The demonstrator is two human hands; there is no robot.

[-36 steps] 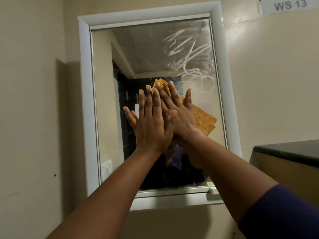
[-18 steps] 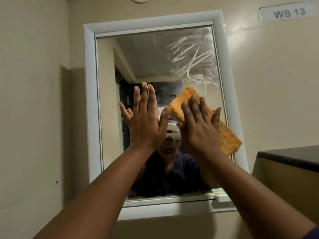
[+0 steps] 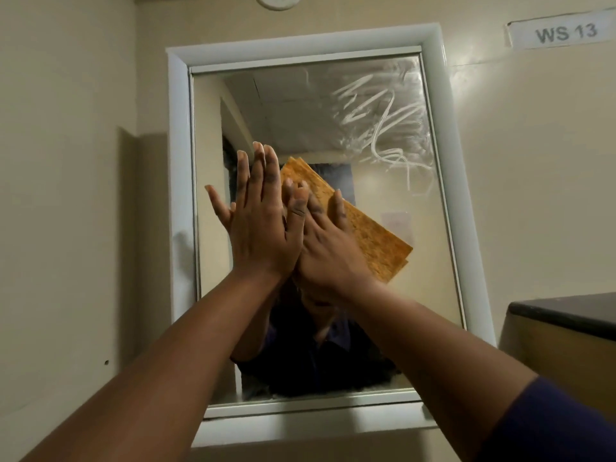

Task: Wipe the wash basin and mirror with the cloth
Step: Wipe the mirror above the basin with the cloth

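Observation:
A white-framed mirror point(image 3: 383, 105) hangs on the beige wall, with white smear streaks across its upper right. My right hand point(image 3: 328, 248) presses a flat orange cloth point(image 3: 373, 238) against the middle of the glass, fingers spread over it. My left hand point(image 3: 258, 225) lies flat on the glass just to the left, fingers apart, its thumb overlapping my right hand's fingers. The wash basin is out of view.
A dark-topped wooden cabinet point(image 3: 566, 328) juts out at the right, beside the mirror's lower corner. A "WS 13" label point(image 3: 563, 31) is stuck on the wall at the upper right. A side wall point(image 3: 60, 228) stands close on the left.
My right hand slid the cloth right toward the mirror's edge, then back left to the middle next to my left hand. The view has tilted, so the mirror sits lower in the frame.

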